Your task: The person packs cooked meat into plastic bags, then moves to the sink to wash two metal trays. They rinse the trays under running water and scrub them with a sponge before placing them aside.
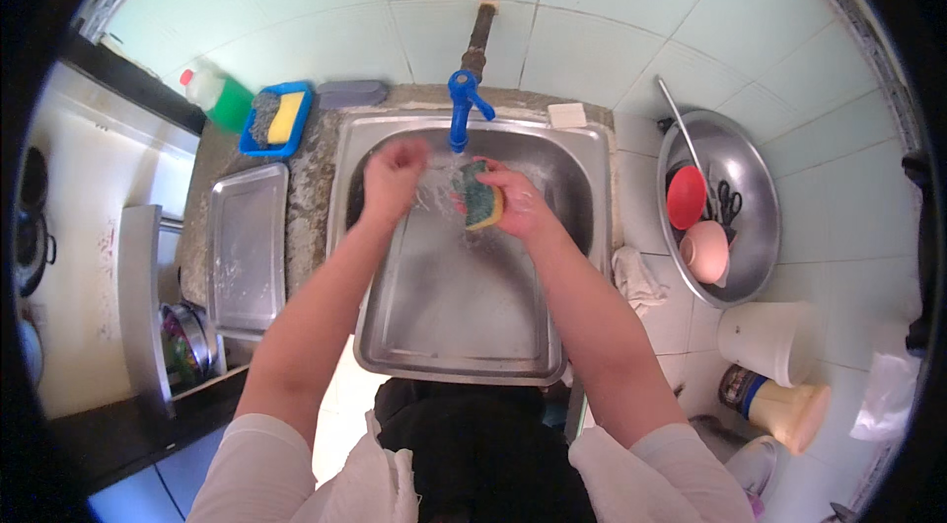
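My right hand grips a sponge with a green scouring side and a yellow foam edge, just below the spout of the blue faucet. Wet streaks and splashes show between my hands. My left hand is to the left of the spout, motion-blurred with its fingers curled; whether anything is inside them is unclear. Beneath both hands a rectangular metal tray lies in the stainless steel sink, its near end at the sink's front edge.
Left: another metal tray, a blue dish with sponge and scourer, and a green-liquid bottle. Right: a metal basin holding a red ladle, pink bowl and scissors; a cloth lies beside the sink.
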